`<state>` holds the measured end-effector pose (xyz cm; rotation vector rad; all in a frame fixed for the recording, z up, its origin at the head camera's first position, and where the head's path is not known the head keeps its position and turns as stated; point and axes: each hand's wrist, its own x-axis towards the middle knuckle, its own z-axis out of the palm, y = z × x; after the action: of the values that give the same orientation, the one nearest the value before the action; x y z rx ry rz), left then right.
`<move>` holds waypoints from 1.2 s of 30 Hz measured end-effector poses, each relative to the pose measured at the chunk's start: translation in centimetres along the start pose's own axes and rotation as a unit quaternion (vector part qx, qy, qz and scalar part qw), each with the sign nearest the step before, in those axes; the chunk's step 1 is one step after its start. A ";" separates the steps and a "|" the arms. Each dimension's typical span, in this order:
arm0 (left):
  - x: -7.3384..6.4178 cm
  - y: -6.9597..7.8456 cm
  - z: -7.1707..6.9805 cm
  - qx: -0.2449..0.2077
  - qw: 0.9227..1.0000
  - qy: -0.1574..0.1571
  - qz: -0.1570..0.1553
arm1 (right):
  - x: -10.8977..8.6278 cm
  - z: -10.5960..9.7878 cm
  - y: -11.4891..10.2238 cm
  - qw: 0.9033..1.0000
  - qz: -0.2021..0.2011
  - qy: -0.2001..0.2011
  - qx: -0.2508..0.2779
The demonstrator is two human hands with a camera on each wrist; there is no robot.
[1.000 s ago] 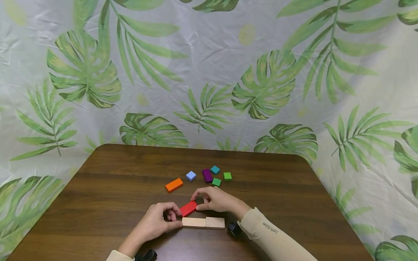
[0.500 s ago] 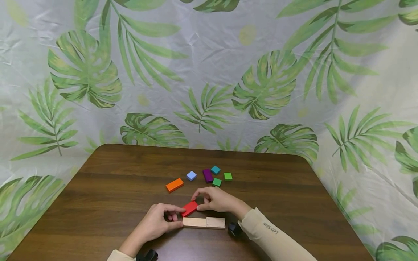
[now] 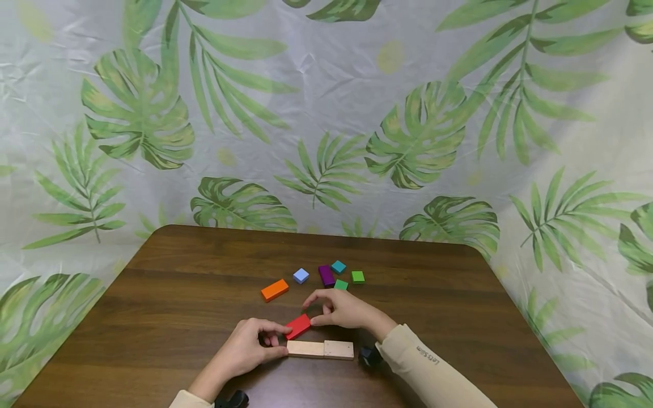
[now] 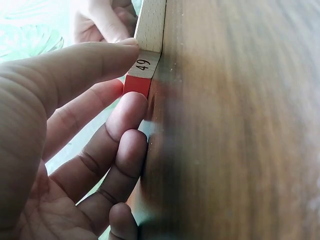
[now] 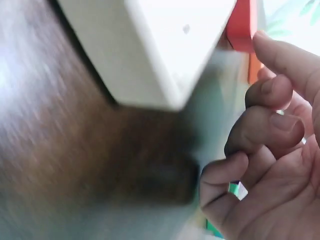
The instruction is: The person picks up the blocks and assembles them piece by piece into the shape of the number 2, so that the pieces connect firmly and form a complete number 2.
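A red block [image 3: 298,326] lies slanted on the table, its near left end close behind a row of two pale wooden blocks [image 3: 306,349]. My left hand [image 3: 249,345] has its index finger on the red block's left end and its thumb at the wooden row's left end. The left wrist view shows the thumb by a wooden end marked 49 [image 4: 143,65], with fingertips around the red end [image 4: 137,85]. At the red block's right end is my right hand [image 3: 347,310], thumb tip at its edge, index finger raised off it, other fingers curled under.
Behind the hands lie an orange block [image 3: 275,290], a light blue block [image 3: 301,276], a purple block [image 3: 326,276], a teal block [image 3: 338,266], a green block [image 3: 341,285] and a lime green block [image 3: 358,277]. A leaf-printed cloth [image 3: 336,113] hangs behind the table [image 3: 153,317].
My left index finger has straightened and come down onto the red block's left end. My right index finger has lifted off the block. The view has shifted slightly.
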<state>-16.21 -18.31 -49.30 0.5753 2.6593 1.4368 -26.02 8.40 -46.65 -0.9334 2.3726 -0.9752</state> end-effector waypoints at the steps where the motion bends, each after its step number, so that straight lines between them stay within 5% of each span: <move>1: 0.0 0.0 0.0 0.000 1.000 0.000 -0.001 | 0.1 -0.2 0.1 1.000 0.003 0.010 -0.008; 8: 0.1 0.1 0.1 0.001 1.000 0.001 -0.005 | 1.0 -1.9 0.8 0.993 0.044 0.099 -0.047; 16: 0.0 0.2 0.1 -0.002 1.000 0.002 -0.009 | 1.8 -3.0 1.2 0.967 0.136 0.203 -0.077; 24: 0.0 0.1 0.2 -0.005 1.000 0.001 -0.009 | 2.6 -3.1 1.0 0.949 0.192 0.225 -0.112; 36: -0.1 0.0 0.1 -0.011 1.000 0.001 -0.008 | 3.1 -2.8 1.2 0.941 0.219 0.231 -0.115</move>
<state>-16.14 -18.26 -49.37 0.5504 2.6390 1.4622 -30.33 8.12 -45.97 -0.2181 2.9563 -0.8109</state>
